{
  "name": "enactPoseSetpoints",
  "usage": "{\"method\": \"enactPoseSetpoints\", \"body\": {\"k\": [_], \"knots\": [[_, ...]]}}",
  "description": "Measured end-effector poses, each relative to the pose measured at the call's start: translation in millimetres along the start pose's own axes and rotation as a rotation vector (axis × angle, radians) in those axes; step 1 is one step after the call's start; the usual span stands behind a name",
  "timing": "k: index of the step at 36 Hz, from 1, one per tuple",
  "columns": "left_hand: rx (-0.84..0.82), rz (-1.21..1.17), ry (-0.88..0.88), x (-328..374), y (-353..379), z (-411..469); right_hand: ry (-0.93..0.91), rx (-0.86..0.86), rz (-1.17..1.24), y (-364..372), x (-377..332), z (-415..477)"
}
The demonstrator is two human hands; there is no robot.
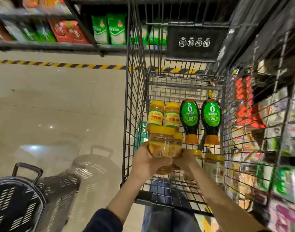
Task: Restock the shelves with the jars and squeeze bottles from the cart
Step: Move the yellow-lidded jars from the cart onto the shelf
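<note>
At centre frame, the left hand (146, 162) is wrapped round a yellow-lidded jar (161, 148) above the cart (135, 97). The right hand (185, 159) seems clamped on a smaller jar (177, 144), though blur obscures it.

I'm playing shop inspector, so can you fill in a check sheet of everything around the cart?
Surface: wire cart, its mesh floor partly bare.
Job's things: two lying jars; two dark squeeze bottles with green labels lying beside them; two more jars nearer the person, blurred.
Clutter: black baskets on the floor, left of the cart.
Hands: left hand and right hand together hold up two yellow-lidded jars over the cart.
Cables: nothing seen.
Surroundings: shelves with green and red packets ahead, blurred packed shelving on the right, striped tape on the tiled floor.
</note>
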State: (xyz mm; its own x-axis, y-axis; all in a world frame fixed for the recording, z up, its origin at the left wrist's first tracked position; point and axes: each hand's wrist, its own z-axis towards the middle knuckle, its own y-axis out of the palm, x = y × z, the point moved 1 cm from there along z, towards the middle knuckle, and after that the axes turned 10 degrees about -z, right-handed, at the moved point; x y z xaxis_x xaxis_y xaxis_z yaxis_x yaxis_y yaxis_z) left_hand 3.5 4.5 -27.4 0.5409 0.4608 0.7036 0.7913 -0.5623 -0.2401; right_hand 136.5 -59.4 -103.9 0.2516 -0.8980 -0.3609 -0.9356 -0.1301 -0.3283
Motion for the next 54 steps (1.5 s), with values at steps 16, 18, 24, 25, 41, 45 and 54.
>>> {"method": "enactPoseSetpoints", "body": {"k": [16, 18, 24, 25, 41, 45, 54], "knots": [[-0.086, -0.197, 0.195, 115.9, -25.0, -68.1, -0.262, 0.276, 0.35, -135.4, -21.6, -153.9], [-0.093, -0.164, 0.261, 138.9, -26.0, -77.6, -0.343, 0.336, 0.357, -150.1, -26.5, -180.6], [-0.137, -0.079, 0.473, 210.9, -25.8, -118.3, -0.482, 0.563, 0.38, -185.9, -31.8, -259.8], [-0.152, -0.069, 0.504, 221.7, -24.9, -124.0, -0.505, 0.6, 0.386, -190.3, -31.2, -273.2], [-0.566, 0.045, 1.051, 297.7, 10.5, -249.3, -0.464, 1.328, 0.6, -137.6, 15.9, -482.9], [-0.704, 0.101, 1.162, 293.1, 29.9, -296.4, -0.372, 1.494, 0.671, -96.9, 39.7, -533.7], [-1.019, 0.125, 1.316, 244.3, 79.7, -421.1, -0.061, 1.867, 0.717, 17.2, 107.3, -646.6]]}}
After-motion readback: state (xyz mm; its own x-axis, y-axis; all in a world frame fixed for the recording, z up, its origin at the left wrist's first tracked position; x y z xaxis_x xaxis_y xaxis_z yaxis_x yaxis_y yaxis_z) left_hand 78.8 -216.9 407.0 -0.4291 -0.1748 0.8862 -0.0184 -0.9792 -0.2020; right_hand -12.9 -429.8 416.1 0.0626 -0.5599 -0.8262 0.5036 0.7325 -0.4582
